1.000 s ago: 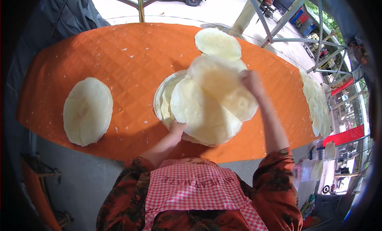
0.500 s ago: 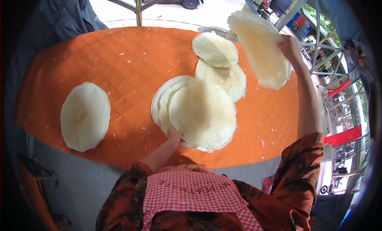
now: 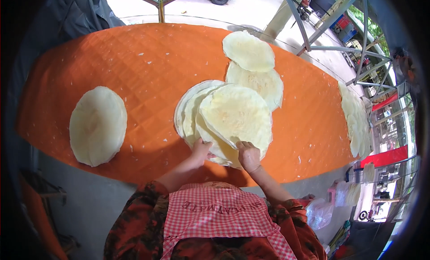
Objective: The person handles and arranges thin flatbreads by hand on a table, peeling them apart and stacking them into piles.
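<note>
Thin, round, pale flatbreads overlap in a fanned stack at the middle of the table. The top flatbread point(image 3: 237, 110) has its front edge slightly lifted, with my right hand point(image 3: 249, 156) pinching that edge. At the stack's front left, my left hand point(image 3: 201, 151) is closed on the edges of the lower flatbreads point(image 3: 189, 114), fingertips partly hidden. Just beyond the stack lie two more flatbreads, a browned one point(image 3: 260, 85) partly under a paler one point(image 3: 248, 52).
An orange cloth point(image 3: 148, 67) covers the table and carries scattered crumbs. At the left lies another flatbread pile point(image 3: 98, 125); more flatbreads point(image 3: 356, 123) overlap at the right edge. Metal frame bars point(image 3: 349, 48) stand beyond the far right side.
My right hand has come from the upper right, where it held a flatbread in the air, to the stack's front edge. That flatbread has left my hand. My left hand stays at the stack.
</note>
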`<state>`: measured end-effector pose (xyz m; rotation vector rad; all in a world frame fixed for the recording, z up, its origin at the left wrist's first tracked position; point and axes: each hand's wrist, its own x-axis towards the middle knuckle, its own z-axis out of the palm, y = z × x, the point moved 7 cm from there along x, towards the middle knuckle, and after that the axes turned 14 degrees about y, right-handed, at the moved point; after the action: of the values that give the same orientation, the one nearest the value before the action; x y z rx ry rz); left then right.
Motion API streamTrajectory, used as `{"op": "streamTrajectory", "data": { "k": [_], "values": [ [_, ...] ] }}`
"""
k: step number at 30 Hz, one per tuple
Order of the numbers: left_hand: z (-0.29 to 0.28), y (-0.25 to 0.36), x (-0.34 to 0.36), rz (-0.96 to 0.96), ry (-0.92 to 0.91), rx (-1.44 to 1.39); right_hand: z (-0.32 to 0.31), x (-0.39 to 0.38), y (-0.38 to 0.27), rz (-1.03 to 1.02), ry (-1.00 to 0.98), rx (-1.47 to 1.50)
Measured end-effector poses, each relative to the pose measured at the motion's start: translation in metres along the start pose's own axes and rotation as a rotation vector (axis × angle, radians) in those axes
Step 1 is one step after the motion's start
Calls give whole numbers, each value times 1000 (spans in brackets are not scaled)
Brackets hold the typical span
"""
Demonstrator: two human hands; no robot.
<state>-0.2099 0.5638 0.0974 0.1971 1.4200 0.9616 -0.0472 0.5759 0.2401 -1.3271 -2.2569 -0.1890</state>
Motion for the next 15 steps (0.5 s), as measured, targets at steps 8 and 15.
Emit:
{"op": "streamTrajectory", "data": {
  "k": [8, 15],
  "values": [
    [12, 21, -28, 46, -13, -11, 14, -21, -26, 33, -74, 118],
    [31, 48, -39, 103, -178, -190, 21, -13, 73, 378, -26, 112]
  ]
}}
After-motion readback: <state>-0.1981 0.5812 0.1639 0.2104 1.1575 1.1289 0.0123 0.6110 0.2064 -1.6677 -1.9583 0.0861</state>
